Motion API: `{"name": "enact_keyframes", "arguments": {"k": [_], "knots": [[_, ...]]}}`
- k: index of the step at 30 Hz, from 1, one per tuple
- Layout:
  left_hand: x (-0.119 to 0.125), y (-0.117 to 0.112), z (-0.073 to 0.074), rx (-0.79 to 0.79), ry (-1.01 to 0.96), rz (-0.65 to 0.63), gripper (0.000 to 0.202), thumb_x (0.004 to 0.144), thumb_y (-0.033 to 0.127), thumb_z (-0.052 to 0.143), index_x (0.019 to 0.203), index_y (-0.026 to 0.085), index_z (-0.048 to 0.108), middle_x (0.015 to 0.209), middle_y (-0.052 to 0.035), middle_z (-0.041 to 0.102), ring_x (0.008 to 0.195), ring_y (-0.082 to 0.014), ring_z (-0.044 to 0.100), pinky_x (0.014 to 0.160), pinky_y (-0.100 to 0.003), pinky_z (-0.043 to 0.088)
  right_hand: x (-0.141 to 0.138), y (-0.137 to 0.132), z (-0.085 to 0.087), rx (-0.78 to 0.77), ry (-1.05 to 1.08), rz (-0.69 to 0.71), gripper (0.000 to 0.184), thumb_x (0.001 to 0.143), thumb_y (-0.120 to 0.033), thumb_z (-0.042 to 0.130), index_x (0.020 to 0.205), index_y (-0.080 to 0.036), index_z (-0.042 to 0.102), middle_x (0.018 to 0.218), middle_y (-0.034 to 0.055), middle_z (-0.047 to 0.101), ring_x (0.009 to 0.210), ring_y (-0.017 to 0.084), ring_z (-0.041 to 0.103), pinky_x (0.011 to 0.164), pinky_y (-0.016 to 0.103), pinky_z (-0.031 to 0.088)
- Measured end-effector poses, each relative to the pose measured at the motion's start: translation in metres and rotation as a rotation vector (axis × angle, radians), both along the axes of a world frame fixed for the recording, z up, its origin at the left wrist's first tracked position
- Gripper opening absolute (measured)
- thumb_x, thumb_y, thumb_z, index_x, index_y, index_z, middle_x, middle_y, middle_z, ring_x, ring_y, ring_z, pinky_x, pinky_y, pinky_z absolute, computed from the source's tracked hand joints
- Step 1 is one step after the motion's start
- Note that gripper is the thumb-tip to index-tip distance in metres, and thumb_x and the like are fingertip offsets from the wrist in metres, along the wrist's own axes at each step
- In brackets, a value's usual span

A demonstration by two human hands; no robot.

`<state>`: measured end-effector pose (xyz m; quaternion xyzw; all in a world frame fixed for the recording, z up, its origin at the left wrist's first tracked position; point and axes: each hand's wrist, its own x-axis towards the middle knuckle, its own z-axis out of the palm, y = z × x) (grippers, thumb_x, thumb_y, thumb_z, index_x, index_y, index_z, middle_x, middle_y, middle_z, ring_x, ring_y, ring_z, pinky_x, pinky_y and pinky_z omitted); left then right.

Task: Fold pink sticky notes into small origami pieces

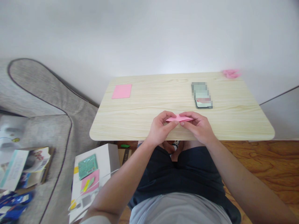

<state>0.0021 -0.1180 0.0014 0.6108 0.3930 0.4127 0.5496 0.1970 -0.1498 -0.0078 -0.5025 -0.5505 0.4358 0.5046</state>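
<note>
While left hand (160, 127) and right hand (198, 126) pinch pink paper (178, 118) | phone (202, 95) lies just beyond | pink square (121, 91) farther left

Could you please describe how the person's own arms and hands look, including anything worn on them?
The left hand and right hand are bare, without gloves. No watch or bracelet shows on either wrist. Both the left forearm and right forearm are uncovered. A light grey sleeve edges into view on the left arm; the right sleeve is out of frame.
</note>
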Motion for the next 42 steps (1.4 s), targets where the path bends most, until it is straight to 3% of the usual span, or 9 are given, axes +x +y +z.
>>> {"name": "enact_keyframes", "arguments": {"k": [10,26,42], "knots": [[0.0043,-0.0017,0.0005,0.024,0.105,0.059,0.017,0.089,0.032,0.070,0.100,0.019,0.069,0.092,-0.0036,0.071,0.086,-0.0174,0.066,0.080,-0.029,0.052,-0.0035,-0.0008,0.0019,-0.022,-0.044,-0.047,0.030,0.083,-0.041,0.082,0.108,-0.025,0.077,0.102,0.0048,0.079,0.098,0.025,0.073,0.094,0.042,0.057],[0.0053,-0.0043,0.0051,-0.057,0.054,0.056,0.018,0.087,0.029,0.070,0.102,0.020,0.063,0.078,0.0000,0.071,0.079,-0.0166,0.069,0.076,-0.028,0.050,-0.0072,0.0001,0.0029,-0.023,-0.037,-0.097,0.031,0.082,-0.046,0.083,0.104,-0.025,0.079,0.096,0.0045,0.079,0.091,0.024,0.072,0.086,0.040,0.058],[0.0074,-0.0014,-0.0008,-0.041,0.010,0.074,0.015,0.089,0.030,0.069,0.098,0.019,0.064,0.078,0.0000,0.068,0.073,-0.0130,0.063,0.071,-0.026,0.046,-0.0062,-0.0005,-0.0009,-0.012,-0.047,-0.089,0.034,0.082,-0.045,0.084,0.108,-0.025,0.077,0.104,0.0052,0.079,0.099,0.025,0.072,0.094,0.042,0.056]]}}
